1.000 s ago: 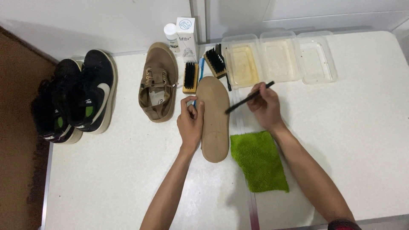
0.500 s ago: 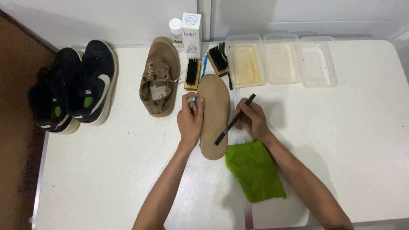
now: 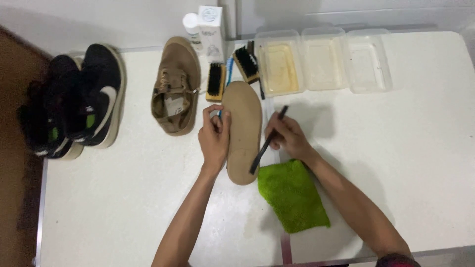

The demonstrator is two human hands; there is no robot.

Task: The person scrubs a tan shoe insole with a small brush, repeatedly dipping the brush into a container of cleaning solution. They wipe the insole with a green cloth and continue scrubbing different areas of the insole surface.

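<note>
White bench (image 3: 405,148) fills most of the view, evenly lit, soft shadows. Brown floor (image 3: 15,207) along the left edge. Pale wall (image 3: 99,20) behind the bench's far edge.

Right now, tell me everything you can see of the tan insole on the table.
The tan insole lies flat on the white table, lengthwise, one rounded end toward the brushes at the far edge. It is a single foot-shaped piece, matte, looking like suede or foam, with a slightly mottled surface. The left hand grips its left edge, fingers curled at the rim. The right hand holds a thin black brush whose lower end rests across its right edge. The green cloth lies just beside its near end.
</note>
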